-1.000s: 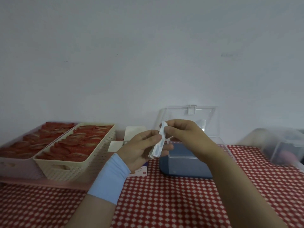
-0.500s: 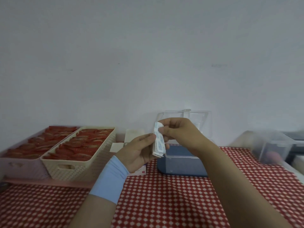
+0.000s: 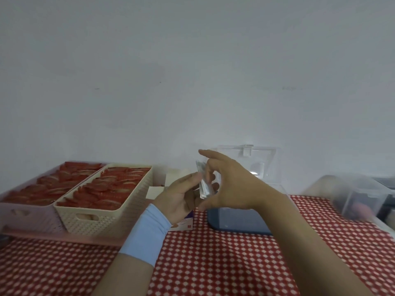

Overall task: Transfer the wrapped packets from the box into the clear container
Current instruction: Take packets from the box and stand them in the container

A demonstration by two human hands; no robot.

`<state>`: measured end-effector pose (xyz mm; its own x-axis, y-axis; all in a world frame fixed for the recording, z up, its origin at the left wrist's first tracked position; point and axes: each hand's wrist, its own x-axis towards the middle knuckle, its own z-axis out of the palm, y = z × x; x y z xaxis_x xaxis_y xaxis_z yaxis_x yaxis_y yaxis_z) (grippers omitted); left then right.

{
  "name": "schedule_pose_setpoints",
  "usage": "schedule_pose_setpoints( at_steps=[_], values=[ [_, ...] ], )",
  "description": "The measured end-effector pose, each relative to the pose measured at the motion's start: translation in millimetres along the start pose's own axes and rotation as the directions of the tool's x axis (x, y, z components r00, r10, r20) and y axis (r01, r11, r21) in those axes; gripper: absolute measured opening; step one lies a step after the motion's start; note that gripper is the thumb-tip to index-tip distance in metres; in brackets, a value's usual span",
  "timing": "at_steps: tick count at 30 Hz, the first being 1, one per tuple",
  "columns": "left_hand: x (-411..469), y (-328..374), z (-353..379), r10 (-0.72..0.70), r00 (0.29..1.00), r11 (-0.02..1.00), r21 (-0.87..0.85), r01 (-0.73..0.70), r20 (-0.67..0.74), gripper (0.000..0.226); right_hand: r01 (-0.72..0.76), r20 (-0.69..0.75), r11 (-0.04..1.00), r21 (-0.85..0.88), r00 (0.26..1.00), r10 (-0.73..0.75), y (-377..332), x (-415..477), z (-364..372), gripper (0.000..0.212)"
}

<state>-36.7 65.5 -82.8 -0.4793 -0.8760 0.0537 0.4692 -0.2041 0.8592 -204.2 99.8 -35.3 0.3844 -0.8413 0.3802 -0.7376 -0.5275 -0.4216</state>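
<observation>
My left hand point(image 3: 181, 196) pinches a thin stack of wrapped packets point(image 3: 204, 184) upright, thumb on the near side. My right hand point(image 3: 228, 184) arches round the same stack, thumb under its lower end and middle finger on its upper part. Its index finger sticks out straight above. The packets are blurred. Behind my hands stands the clear container point(image 3: 237, 223) with a dark blue base, its clear lid point(image 3: 256, 161) raised against the wall. The small white box point(image 3: 157, 191) with an open flap sits left of it, partly hidden by my left wrist.
Two baskets of red-wrapped items stand at the left, a cream one point(image 3: 102, 212) and a pale pink one point(image 3: 23, 212). A clear plastic tub point(image 3: 359, 195) sits at the right edge. The table wears a red-and-white checked cloth point(image 3: 213, 263). A wall is close behind.
My right hand has loosened from a pinch at the packets' top into a wide arch round the stack, index finger now lifted. The stack has stayed in my left hand.
</observation>
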Motion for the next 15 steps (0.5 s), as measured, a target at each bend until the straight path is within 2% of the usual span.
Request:
schedule_pose_setpoints(
  at_steps=[3, 6, 9, 10, 12, 14, 15],
  values=[
    [2.9, -3.4, -2.7, 0.025, 0.999, 1.000, 0.006, -0.025, -0.025, 0.031, 0.069, -0.019, 0.996, -0.061, 0.997, -0.071, 7.7, 6.5, 6.1, 0.043],
    [3.6, -4.2, -1.3, 0.039, 0.999, 0.999, -0.027, -0.040, -0.023, 0.027, 0.128, -0.080, 0.991, -0.046, 0.988, -0.132, 14.7, 9.3, 15.0, 0.040],
    [3.7, -4.9, 0.3, 0.026, 0.999, 0.998, -0.049, -0.027, -0.027, 0.025, 0.130, -0.053, 0.991, -0.039, 0.990, -0.132, 16.4, 7.6, 19.3, 0.040],
    [3.5, -5.2, 0.0, 0.019, 1.000, 0.999, -0.043, -0.020, -0.020, 0.026, 0.100, -0.038, 0.995, -0.002, 0.994, -0.100, 17.3, 6.1, 17.6, 0.039],
    [2.9, -4.9, -1.6, 0.009, 1.000, 0.999, -0.039, -0.009, 0.004, 0.026, -0.013, -0.015, 0.983, 0.185, 1.000, 0.016, 18.1, 3.2, 10.8, 0.029],
    [0.9, -4.5, -1.6, -0.012, 1.000, 0.998, -0.065, 0.012, 0.004, 0.026, -0.131, -0.024, 0.891, 0.435, 0.987, 0.156, 17.9, 3.3, 3.7, 0.018],
    [-0.3, -4.7, -1.4, -0.021, 1.000, 0.998, -0.067, 0.022, 0.006, 0.027, -0.183, -0.018, 0.843, 0.505, 0.975, 0.222, 18.6, 4.5, 0.4, 0.025]
  ],
)
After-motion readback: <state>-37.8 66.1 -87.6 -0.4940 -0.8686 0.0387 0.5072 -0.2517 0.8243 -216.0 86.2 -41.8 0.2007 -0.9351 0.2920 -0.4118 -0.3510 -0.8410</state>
